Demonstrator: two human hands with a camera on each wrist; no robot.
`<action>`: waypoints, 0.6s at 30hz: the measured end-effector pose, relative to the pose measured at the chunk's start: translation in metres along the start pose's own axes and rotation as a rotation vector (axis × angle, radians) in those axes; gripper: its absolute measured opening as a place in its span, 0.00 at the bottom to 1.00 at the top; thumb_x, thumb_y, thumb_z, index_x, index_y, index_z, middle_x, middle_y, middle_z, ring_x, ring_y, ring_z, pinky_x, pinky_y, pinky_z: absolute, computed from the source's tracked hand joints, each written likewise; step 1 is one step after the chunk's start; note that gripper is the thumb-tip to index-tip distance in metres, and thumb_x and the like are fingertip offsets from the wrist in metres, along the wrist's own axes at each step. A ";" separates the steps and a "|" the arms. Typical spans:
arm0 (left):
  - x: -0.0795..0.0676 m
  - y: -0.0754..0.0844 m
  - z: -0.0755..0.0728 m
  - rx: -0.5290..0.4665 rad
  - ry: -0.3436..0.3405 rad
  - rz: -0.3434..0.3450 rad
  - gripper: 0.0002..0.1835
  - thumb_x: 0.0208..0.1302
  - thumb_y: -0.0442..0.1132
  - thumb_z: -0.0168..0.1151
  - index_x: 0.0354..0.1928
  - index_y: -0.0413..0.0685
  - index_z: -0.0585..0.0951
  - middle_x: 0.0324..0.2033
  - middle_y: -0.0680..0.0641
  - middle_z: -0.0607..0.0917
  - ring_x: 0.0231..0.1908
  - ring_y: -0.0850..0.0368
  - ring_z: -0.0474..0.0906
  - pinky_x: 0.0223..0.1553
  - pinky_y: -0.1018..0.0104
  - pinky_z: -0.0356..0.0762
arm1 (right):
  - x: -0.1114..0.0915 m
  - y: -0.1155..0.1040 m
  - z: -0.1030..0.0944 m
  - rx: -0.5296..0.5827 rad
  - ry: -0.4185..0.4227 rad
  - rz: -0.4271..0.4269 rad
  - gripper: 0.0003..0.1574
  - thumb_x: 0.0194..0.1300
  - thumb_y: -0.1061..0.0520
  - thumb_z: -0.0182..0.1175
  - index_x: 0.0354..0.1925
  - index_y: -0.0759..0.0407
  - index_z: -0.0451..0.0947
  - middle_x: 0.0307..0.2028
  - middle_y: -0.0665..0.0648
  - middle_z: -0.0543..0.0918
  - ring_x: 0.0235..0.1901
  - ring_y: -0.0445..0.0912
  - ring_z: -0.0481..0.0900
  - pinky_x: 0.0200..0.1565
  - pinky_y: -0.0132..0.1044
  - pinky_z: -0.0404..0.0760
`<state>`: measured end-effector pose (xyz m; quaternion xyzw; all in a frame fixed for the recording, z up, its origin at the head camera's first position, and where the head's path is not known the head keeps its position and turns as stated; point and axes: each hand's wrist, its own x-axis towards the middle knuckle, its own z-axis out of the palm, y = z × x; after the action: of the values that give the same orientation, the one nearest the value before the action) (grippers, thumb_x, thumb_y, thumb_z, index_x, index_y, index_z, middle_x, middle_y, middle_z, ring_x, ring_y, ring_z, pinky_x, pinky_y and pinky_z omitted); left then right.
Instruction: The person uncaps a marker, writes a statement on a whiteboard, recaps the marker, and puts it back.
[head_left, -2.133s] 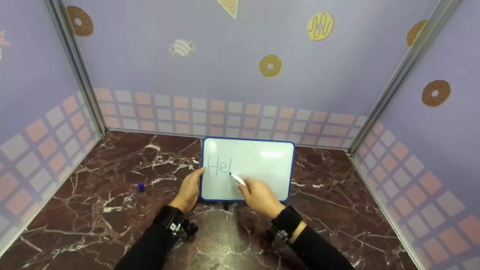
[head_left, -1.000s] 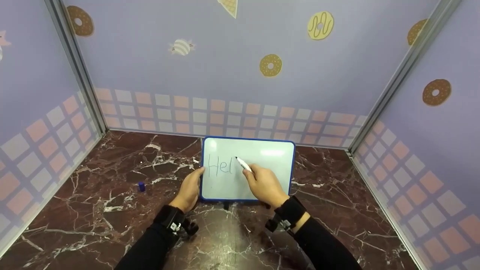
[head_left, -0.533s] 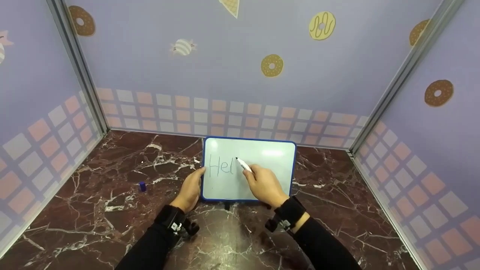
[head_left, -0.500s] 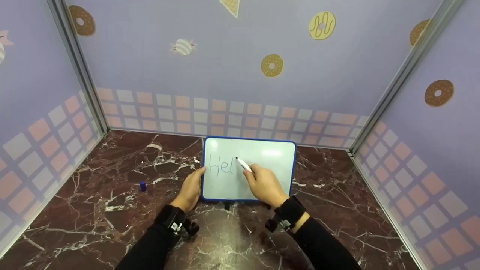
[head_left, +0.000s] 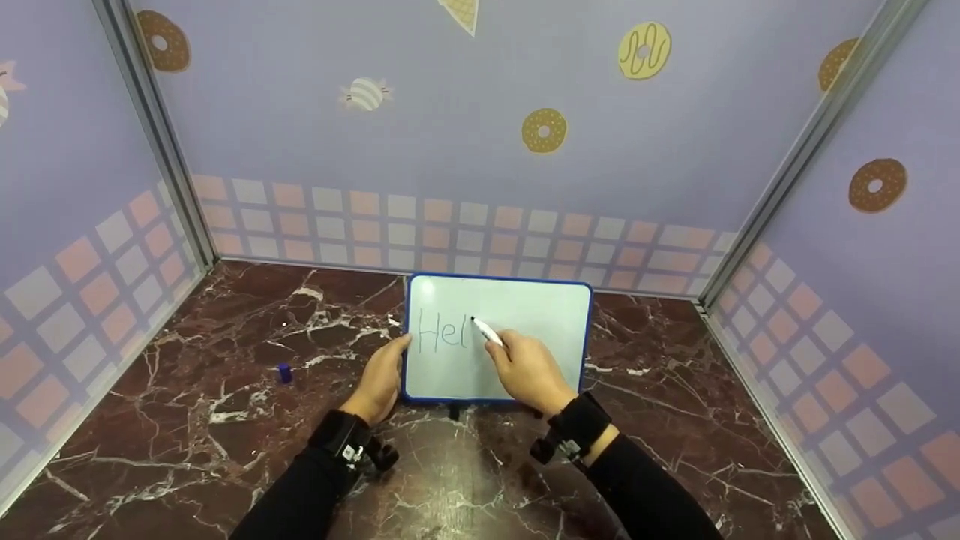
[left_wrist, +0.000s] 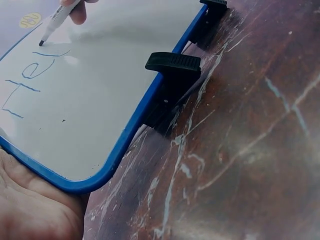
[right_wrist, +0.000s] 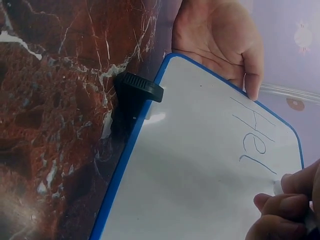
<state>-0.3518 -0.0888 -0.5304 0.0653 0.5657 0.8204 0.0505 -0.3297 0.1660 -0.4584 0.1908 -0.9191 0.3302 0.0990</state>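
Observation:
A whiteboard [head_left: 517, 300] with a blue frame stands tilted back on the tabletop, held by black clip feet [left_wrist: 172, 65] along its lower edge. "Hel" [head_left: 442, 330] is written on it in thin blue strokes. My left hand [head_left: 379, 382] grips the board's left edge, thumb at the frame; the other fingers are mostly hidden behind it. My right hand [head_left: 531, 367] pinches a white marker [head_left: 489, 332] with a dark tip. That tip is at the board just right of the "l", near the letter's top. In the right wrist view, curled fingers [right_wrist: 285, 210] cover most of the marker.
A small blue marker cap [head_left: 284, 373] is on the dark red marbled tabletop [head_left: 225, 450], left of the left hand. Lilac walls [head_left: 450, 135] with printed sweets close off the back and both sides. Metal posts [head_left: 154, 135] stand in the corners.
The right hand has moved the marker from the foot of the "l" up and right, beside its top. Over the last second it has hardly moved. The left hand keeps its place.

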 end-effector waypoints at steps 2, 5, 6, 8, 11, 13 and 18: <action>0.000 0.000 0.000 -0.005 -0.002 -0.001 0.27 0.90 0.46 0.42 0.69 0.28 0.77 0.53 0.37 0.89 0.51 0.46 0.87 0.53 0.53 0.88 | -0.001 0.000 0.001 0.001 -0.004 0.003 0.15 0.87 0.52 0.58 0.51 0.63 0.84 0.23 0.47 0.72 0.19 0.40 0.66 0.23 0.35 0.64; 0.000 0.000 -0.001 -0.002 -0.002 0.002 0.27 0.90 0.46 0.42 0.69 0.28 0.77 0.54 0.36 0.88 0.52 0.46 0.87 0.54 0.53 0.88 | -0.003 0.000 0.001 -0.007 -0.011 0.003 0.16 0.87 0.52 0.58 0.51 0.63 0.84 0.24 0.47 0.72 0.20 0.40 0.67 0.24 0.35 0.65; 0.000 -0.001 -0.001 0.003 -0.003 0.004 0.28 0.90 0.46 0.42 0.70 0.27 0.76 0.55 0.36 0.88 0.53 0.46 0.86 0.54 0.53 0.87 | -0.004 0.000 0.002 -0.009 -0.015 0.001 0.16 0.88 0.52 0.58 0.51 0.63 0.85 0.24 0.47 0.72 0.20 0.40 0.67 0.24 0.35 0.65; 0.000 -0.001 -0.001 0.008 0.001 0.005 0.28 0.90 0.46 0.42 0.70 0.27 0.76 0.56 0.36 0.87 0.54 0.46 0.86 0.55 0.53 0.87 | -0.005 0.000 0.002 -0.014 -0.022 -0.001 0.16 0.88 0.52 0.58 0.51 0.63 0.85 0.24 0.46 0.72 0.20 0.40 0.66 0.24 0.35 0.65; 0.000 -0.001 -0.001 0.014 0.013 0.009 0.28 0.90 0.46 0.42 0.70 0.26 0.76 0.56 0.36 0.88 0.54 0.47 0.86 0.55 0.54 0.86 | -0.008 0.002 0.003 -0.026 -0.031 -0.004 0.15 0.87 0.52 0.58 0.50 0.62 0.85 0.24 0.46 0.72 0.19 0.40 0.66 0.24 0.35 0.65; 0.000 -0.001 -0.001 0.017 0.024 0.014 0.28 0.90 0.46 0.43 0.70 0.26 0.76 0.55 0.36 0.88 0.53 0.48 0.86 0.55 0.55 0.86 | -0.008 0.003 0.004 -0.031 -0.035 -0.005 0.15 0.87 0.52 0.58 0.49 0.62 0.85 0.24 0.46 0.72 0.20 0.40 0.67 0.24 0.35 0.65; 0.000 -0.001 0.000 0.017 0.022 0.024 0.28 0.90 0.46 0.43 0.69 0.26 0.76 0.54 0.36 0.89 0.52 0.48 0.87 0.54 0.55 0.87 | -0.011 0.004 0.006 -0.028 -0.050 -0.004 0.17 0.87 0.53 0.58 0.55 0.65 0.86 0.24 0.47 0.73 0.20 0.40 0.68 0.25 0.35 0.67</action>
<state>-0.3515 -0.0884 -0.5313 0.0635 0.5726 0.8167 0.0340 -0.3219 0.1681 -0.4687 0.1994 -0.9255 0.3122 0.0790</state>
